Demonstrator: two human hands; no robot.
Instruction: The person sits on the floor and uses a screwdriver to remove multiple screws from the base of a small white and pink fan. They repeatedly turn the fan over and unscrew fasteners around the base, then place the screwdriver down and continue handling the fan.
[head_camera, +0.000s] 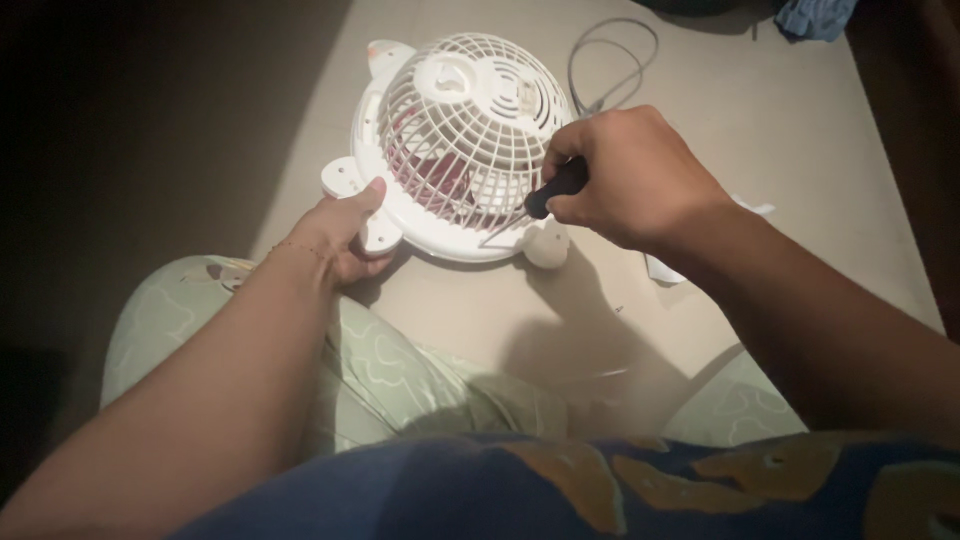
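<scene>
- The place looks like a room in a home, not a workshop.
- The person sits on a plain beige floor (800, 150), and the legs in soft green patterned house trousers (380, 370) are stretched on it.
- A small white household fan (460, 140) lies on the floor, with its grey cord (610, 60) beside it.
- The light is weak, and the left side is dark.
- Some blue cloth (815, 15) lies at the far edge.

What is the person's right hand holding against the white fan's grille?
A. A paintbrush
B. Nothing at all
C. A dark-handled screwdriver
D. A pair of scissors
C: the right hand wraps a dark-handled screwdriver whose thin metal shaft angles down to the rim of the white fan, while the left hand steadies the fan's base foot.
</scene>
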